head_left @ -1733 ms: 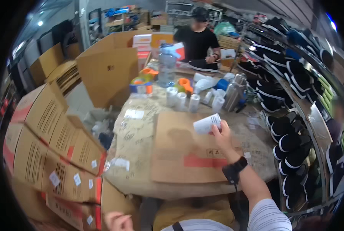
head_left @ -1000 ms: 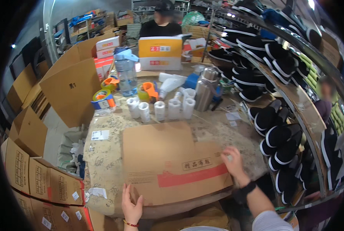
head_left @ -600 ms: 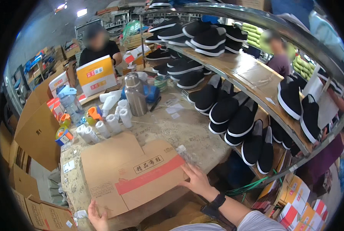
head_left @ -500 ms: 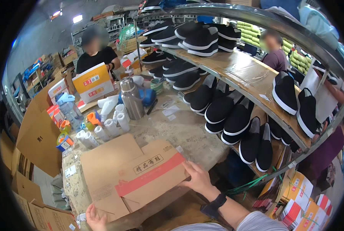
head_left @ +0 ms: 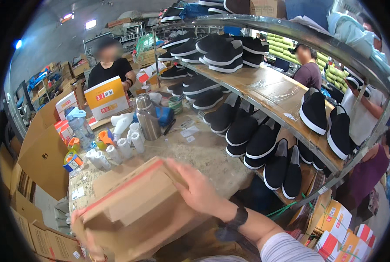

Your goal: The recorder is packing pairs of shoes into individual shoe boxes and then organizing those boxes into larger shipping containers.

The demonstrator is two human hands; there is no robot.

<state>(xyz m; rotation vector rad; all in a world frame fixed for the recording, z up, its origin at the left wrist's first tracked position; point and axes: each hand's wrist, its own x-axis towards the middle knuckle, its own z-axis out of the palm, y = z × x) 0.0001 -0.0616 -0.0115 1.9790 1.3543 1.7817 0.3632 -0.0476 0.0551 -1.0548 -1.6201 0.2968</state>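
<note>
A brown cardboard box [head_left: 142, 209] with a red stripe along its far edge is tilted up at the near side of the table, its hollow inside facing me. My right hand [head_left: 199, 187] grips its right end, thumb over the rim. Slightly blurred, my left hand [head_left: 88, 238] is closed round the box's left end, fingers at the lower corner. Beyond the box stand several white rolls [head_left: 125, 148] and a steel thermos [head_left: 147, 118].
On the right a metal rack [head_left: 265, 96] holds rows of black slip-on shoes [head_left: 265, 139]. A co-worker [head_left: 109, 65] across the table is near an orange and white carton [head_left: 106, 99]. Bundled flat cartons [head_left: 334, 222] lie at lower right; a large carton [head_left: 46, 157] stands left.
The cardboard, flatter before with its printed face up, is now tilted and spread into a hollow box. My right hand has moved left and up along it; my left hand has shifted left.
</note>
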